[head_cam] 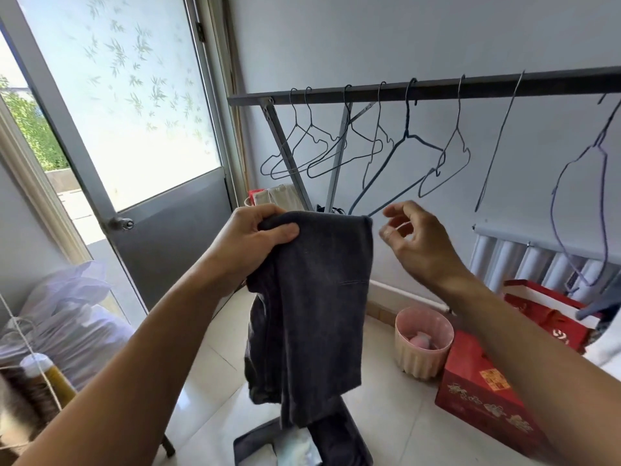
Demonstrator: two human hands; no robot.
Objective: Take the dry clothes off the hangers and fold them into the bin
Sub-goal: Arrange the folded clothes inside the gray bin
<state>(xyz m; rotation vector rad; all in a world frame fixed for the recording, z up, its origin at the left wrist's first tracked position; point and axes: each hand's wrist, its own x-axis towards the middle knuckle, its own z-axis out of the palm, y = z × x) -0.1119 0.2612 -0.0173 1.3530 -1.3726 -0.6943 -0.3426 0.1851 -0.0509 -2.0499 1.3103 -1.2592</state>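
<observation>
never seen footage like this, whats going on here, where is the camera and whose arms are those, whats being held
There is no machine here. This is one picture from a wide-angle camera worn on a person's head, looking forward and down, so the two bare arms are the wearer's own. The left hand grips a dark grey garment, fingers curled round its top edge, and the garment hangs down. The right hand holds nothing and is loosely open beside the garment's other top corner. Behind, empty wire hangers hang on a dark rail. On the tiled floor stand a dark bin below the garment with cloth in it, a pink basket and red boxes.
</observation>
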